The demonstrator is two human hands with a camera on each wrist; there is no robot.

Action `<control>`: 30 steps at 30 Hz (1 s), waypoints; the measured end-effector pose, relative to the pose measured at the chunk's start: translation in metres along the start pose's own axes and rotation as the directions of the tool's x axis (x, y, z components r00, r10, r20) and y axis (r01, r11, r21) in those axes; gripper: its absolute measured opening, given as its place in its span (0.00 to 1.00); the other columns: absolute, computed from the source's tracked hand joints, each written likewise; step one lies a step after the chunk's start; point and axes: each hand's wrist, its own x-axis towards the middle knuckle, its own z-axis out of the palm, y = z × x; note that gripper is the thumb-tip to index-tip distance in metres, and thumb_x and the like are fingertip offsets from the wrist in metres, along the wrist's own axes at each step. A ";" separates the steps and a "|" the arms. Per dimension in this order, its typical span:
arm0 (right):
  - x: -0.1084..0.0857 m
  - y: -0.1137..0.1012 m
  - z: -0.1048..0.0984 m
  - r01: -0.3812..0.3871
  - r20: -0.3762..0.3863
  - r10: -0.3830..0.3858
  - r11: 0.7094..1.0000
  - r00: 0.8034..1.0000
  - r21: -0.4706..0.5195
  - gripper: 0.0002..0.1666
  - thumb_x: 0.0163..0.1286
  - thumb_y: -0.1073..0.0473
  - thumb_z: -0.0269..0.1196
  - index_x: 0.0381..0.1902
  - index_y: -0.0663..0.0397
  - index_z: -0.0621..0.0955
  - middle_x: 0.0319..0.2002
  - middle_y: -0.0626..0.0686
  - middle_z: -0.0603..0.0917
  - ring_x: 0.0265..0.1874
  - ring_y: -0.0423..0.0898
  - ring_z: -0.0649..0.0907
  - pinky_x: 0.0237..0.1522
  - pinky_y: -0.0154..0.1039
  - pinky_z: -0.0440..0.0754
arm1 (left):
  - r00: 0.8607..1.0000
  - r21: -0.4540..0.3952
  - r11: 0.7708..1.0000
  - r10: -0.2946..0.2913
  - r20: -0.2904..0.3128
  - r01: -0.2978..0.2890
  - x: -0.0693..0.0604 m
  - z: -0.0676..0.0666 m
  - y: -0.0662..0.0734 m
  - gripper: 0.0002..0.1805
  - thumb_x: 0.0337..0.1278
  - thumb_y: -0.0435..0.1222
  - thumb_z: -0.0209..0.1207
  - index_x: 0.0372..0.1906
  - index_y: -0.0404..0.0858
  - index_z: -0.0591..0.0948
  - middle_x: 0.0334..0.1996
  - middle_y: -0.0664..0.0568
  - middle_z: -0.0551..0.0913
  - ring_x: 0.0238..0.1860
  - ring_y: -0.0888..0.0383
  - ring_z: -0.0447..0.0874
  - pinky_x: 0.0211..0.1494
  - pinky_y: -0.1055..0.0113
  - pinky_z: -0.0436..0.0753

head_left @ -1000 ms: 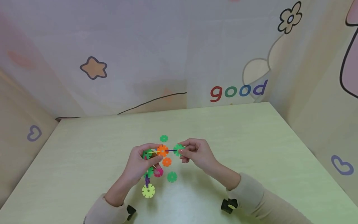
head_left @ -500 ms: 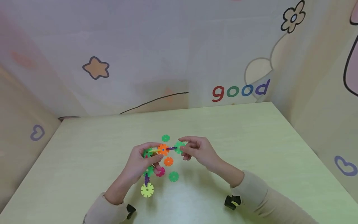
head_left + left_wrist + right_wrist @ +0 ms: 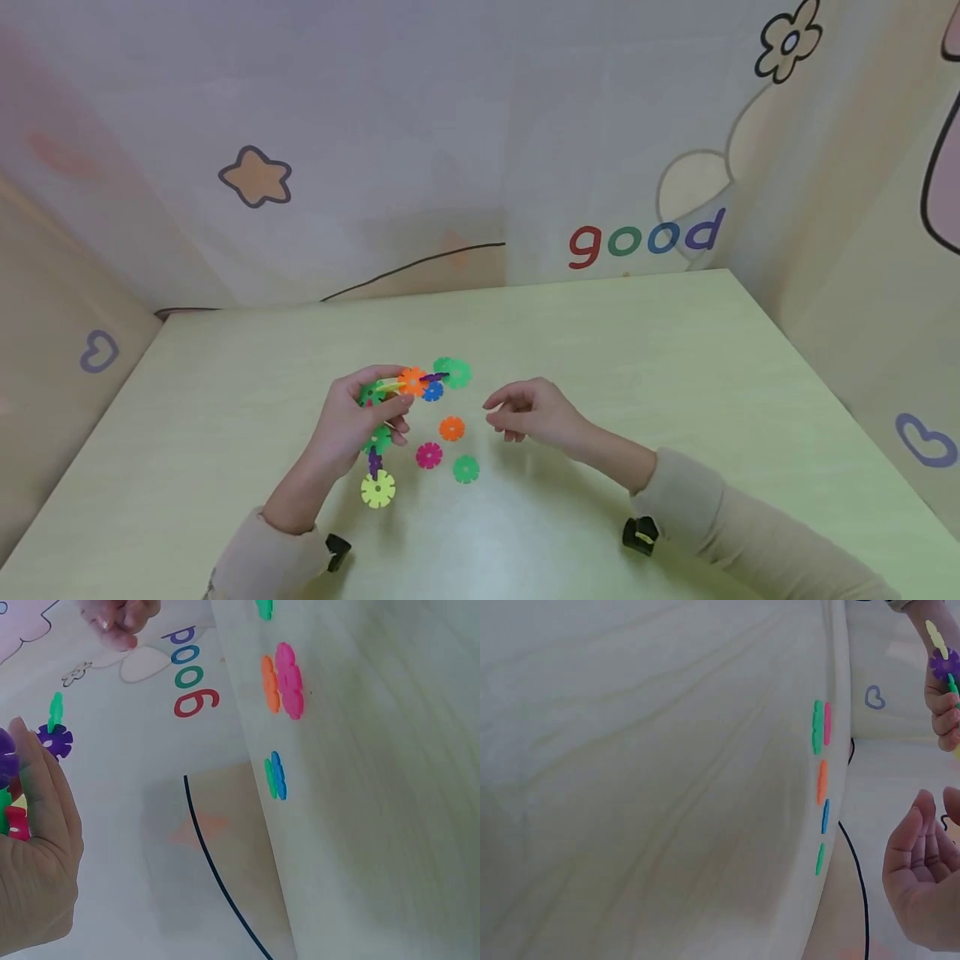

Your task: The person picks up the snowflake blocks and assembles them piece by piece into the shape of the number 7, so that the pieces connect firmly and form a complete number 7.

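In the head view we see the left hand (image 3: 347,418) gripping a linked chain (image 3: 391,387) of notched discs, raised above the table (image 3: 585,350). From that hand, the chain's orange disc (image 3: 412,382) sits at two o'clock, a purple disc (image 3: 433,377) joins it to a green end disc (image 3: 457,374) farther along, and a yellow end disc (image 3: 378,490) hangs at five o'clock.

Taking the loose orange disc (image 3: 452,428) on the table as our centre, we find the blue disc (image 3: 432,392) at eleven o'clock, the pink disc (image 3: 429,455) at seven and a loose green disc (image 3: 466,469) at five; another green disc (image 3: 441,364), near twelve, is partly hidden behind the chain. The right hand (image 3: 542,415) hovers at three o'clock, fingers loosely bent, holding nothing.
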 end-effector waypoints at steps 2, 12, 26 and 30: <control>0.001 0.002 0.002 0.007 0.033 -0.005 0.998 0.999 -0.055 0.16 0.58 0.63 0.65 0.43 0.66 0.80 0.25 0.59 0.81 0.23 0.52 0.80 0.28 0.37 0.79 | 1.000 -0.005 1.000 -0.010 -0.002 0.010 0.002 -0.001 0.000 0.23 0.53 0.26 0.59 0.56 0.30 0.71 0.23 0.46 0.80 0.18 0.56 0.79 0.26 0.64 0.82; 0.002 0.013 0.017 0.064 0.164 -0.026 0.971 0.986 -0.228 0.21 0.50 0.64 0.70 0.45 0.60 0.82 0.20 0.47 0.78 0.20 0.43 0.78 0.24 0.34 0.76 | 0.998 -0.016 0.999 -0.049 -0.032 0.049 0.008 -0.005 0.000 0.24 0.53 0.27 0.59 0.57 0.31 0.70 0.24 0.46 0.80 0.19 0.54 0.80 0.28 0.63 0.83; 0.009 0.020 0.031 0.086 0.244 -0.005 0.942 0.970 -0.325 0.23 0.48 0.65 0.71 0.46 0.61 0.82 0.18 0.46 0.74 0.17 0.39 0.70 0.20 0.29 0.68 | 0.996 -0.036 0.997 -0.074 -0.040 0.072 0.013 -0.006 -0.002 0.24 0.53 0.27 0.60 0.57 0.31 0.70 0.24 0.45 0.80 0.19 0.55 0.80 0.28 0.63 0.83; 0.011 0.023 0.033 0.121 0.240 -0.030 0.919 0.970 -0.375 0.22 0.49 0.64 0.71 0.45 0.58 0.82 0.15 0.45 0.71 0.17 0.38 0.69 0.22 0.29 0.67 | 0.996 -0.038 0.997 -0.075 -0.039 0.073 0.013 -0.006 -0.003 0.24 0.53 0.27 0.59 0.57 0.31 0.70 0.24 0.45 0.80 0.18 0.56 0.80 0.28 0.63 0.83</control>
